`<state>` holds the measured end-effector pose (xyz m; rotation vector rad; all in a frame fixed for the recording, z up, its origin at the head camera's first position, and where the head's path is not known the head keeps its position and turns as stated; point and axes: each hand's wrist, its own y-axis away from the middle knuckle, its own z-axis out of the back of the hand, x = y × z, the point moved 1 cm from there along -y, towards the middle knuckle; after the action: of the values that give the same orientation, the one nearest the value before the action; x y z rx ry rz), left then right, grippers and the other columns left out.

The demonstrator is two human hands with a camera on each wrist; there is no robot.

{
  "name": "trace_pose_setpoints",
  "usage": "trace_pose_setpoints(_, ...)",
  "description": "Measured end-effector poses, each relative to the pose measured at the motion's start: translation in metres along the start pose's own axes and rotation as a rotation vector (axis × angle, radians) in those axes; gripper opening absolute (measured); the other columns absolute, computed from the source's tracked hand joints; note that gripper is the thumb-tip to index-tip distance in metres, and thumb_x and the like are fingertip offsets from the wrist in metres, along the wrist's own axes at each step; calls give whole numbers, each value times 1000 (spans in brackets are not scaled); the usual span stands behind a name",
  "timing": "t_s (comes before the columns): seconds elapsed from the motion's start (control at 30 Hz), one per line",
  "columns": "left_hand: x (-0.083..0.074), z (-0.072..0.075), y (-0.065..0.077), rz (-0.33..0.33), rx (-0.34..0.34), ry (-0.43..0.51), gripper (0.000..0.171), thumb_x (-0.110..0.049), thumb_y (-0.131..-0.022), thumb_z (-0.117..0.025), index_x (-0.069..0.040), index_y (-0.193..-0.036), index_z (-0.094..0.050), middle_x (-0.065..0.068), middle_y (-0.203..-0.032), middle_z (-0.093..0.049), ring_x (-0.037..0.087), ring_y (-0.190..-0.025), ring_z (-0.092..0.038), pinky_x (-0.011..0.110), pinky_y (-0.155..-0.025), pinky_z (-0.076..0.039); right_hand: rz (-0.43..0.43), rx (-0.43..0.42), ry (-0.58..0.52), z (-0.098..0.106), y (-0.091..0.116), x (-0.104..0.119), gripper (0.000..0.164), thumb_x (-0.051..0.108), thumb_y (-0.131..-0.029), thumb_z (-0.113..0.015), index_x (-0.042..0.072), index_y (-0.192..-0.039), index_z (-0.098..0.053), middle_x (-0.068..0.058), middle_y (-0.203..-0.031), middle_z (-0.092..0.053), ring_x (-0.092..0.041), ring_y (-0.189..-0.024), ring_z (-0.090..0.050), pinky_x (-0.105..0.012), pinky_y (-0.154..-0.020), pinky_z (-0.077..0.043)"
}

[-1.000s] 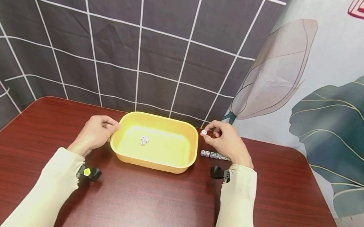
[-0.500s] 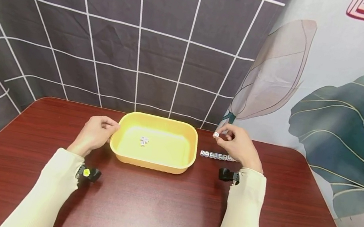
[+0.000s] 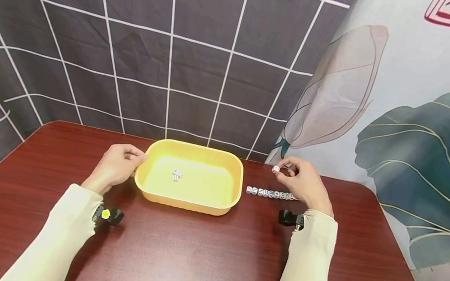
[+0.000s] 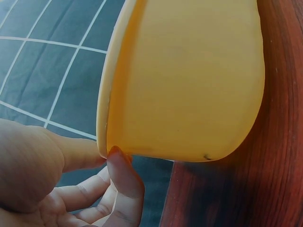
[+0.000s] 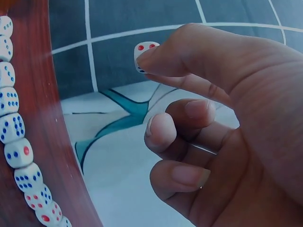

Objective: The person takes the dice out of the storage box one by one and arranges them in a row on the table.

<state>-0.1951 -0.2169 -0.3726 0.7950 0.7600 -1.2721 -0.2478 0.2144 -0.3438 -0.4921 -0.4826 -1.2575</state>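
A yellow plastic tub (image 3: 186, 204) stands near the back of the table, with a few white dice (image 3: 176, 175) lying together on its floor. My left hand (image 3: 117, 166) pinches the tub's left rim between thumb and finger; the left wrist view shows this grip on the rim (image 4: 102, 127). Between thumb and forefinger, my right hand (image 3: 304, 183) holds one white die (image 5: 141, 52) with red dots, raised off the table to the right of the tub. Below that hand runs a row of several dice (image 3: 266, 193), its right end partly covered by the hand.
The dark red wooden table (image 3: 186, 259) reaches to a grey cloth with white grid lines (image 3: 201, 71) close behind the tub. A cloth with a leaf print (image 3: 439, 158) hangs at the right. Each wrist wears a black camera (image 3: 290, 218).
My right hand has moved right, away from the tub, with the die still pinched. More of the dice row now shows. My left hand stays on the rim.
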Motion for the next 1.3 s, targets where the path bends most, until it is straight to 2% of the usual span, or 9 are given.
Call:
trace_pose_setpoints(0.43,1,-1,0,5,-1,-4,30,-14,-101,-58,8,-120,-66,26,-108,-71,13,-73,-66,22,-66,-57,-13,-36,27,8,6,-19,17,13,-89,-67,13,-106,-71,2,-70,-41,-15,-64,-42,-30,-63,-38)
trace_pose_setpoints(0.77,2,-1,-1,1,-3,-5,30,-14,-101,-58,8,-119,-66,24,-106,-72,9,-70,-63,20,-65,-55,-67,-69,39,12,13,-36,16,14,-91,-68,11,-107,-71,1,-70,-43,-17,-67,-44,-32,-65,-39)
trace_pose_setpoints(1.1,1,0,0,-3,-6,-9,29,-13,-101,-57,8,-119,-66,24,-105,-72,9,-70,-62,19,-64,-54,-169,-101,40,12,24,-53,20,22,-94,-68,11,-110,-71,-3,-73,-53,-22,-74,-50,-33,-67,-41)
trace_pose_setpoints(1.3,1,0,1,-8,-6,-12,29,-13,-101,-57,8,-118,-67,24,-105,-72,8,-69,-61,19,-64,-54,-225,-117,57,11,28,-65,23,24,-95,-69,8,-112,-70,-12,-88,-63,-26,-85,-54,-31,-68,-42)
